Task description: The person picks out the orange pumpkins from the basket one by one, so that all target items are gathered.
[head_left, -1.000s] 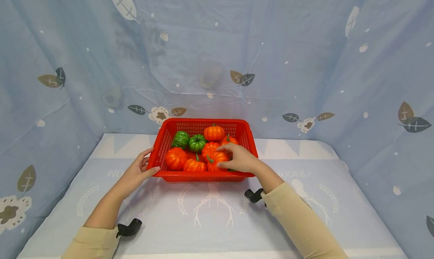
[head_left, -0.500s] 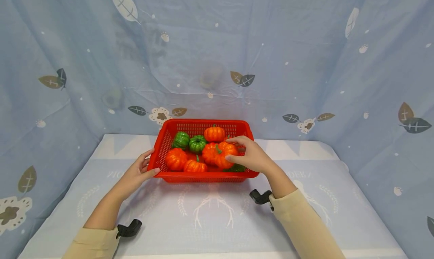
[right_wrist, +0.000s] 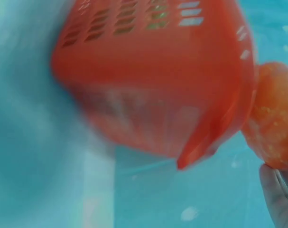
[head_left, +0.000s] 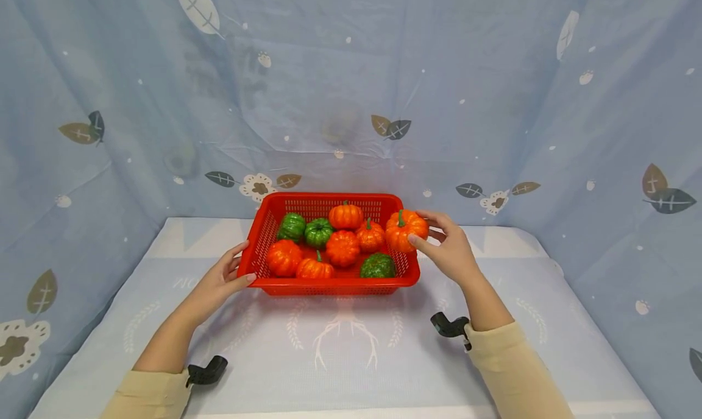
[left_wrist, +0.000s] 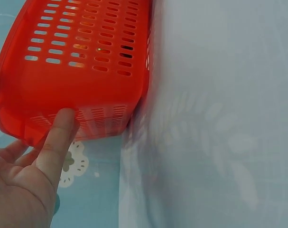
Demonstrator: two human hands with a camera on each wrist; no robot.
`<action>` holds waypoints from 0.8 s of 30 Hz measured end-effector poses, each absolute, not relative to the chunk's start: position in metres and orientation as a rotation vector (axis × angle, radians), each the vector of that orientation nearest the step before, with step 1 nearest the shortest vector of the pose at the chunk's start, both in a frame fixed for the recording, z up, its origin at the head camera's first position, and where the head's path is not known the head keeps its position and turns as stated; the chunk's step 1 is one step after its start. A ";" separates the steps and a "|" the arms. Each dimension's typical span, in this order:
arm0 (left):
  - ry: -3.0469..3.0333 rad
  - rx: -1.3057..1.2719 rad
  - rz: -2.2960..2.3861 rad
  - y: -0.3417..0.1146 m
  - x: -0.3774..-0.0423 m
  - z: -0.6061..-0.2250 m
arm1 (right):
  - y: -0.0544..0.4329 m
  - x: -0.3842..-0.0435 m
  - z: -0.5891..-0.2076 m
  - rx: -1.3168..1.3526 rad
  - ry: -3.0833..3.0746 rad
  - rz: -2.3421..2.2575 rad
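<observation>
An orange toy pumpkin (head_left: 406, 229) with a green stem is in my right hand (head_left: 452, 251), gripped between thumb and fingers. It hangs over the right rim of a red plastic basket (head_left: 340, 282) in the head view. The right wrist view shows the pumpkin (right_wrist: 274, 116) beyond the basket's edge, with only fingertips in sight. My left hand (head_left: 219, 282) holds the basket's near left corner, thumb at the front and fingers along the side. In the left wrist view, the thumb (left_wrist: 58, 140) lies against the basket's wall (left_wrist: 49, 85).
Inside the basket lie several more orange pumpkins (head_left: 342, 248), two green ones (head_left: 319, 232) to the left and back, and a dark green one (head_left: 378, 265) at the front right. A cloth-covered table (head_left: 340, 370) carries the basket. Blue patterned curtain (head_left: 329, 90) hangs behind and at both sides.
My right hand has lifted the orange pumpkin from among the others and carried it right to above the basket's rim. The dark green pumpkin beneath is now uncovered. My left hand stays put.
</observation>
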State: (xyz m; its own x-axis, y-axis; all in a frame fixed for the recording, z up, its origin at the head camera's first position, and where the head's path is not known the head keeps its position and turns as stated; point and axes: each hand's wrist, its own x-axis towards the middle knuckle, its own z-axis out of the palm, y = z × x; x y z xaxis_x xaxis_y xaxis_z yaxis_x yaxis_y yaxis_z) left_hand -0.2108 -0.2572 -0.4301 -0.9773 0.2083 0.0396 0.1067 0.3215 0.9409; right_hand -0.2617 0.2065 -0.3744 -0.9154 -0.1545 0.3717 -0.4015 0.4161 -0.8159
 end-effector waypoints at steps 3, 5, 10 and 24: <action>2.452 0.331 1.783 -0.259 -0.211 -0.431 | 0.215 -0.265 -0.379 0.389 -2.373 1.529; 2.434 0.352 1.800 -0.259 -0.211 -0.432 | 0.220 -0.270 -0.383 0.336 -2.338 1.543; 2.421 0.369 1.806 -0.259 -0.211 -0.432 | 0.232 -0.287 -0.397 0.191 -2.299 1.519; 2.457 0.339 1.756 -0.259 -0.210 -0.431 | 0.258 -0.336 -0.433 -0.105 -2.543 1.554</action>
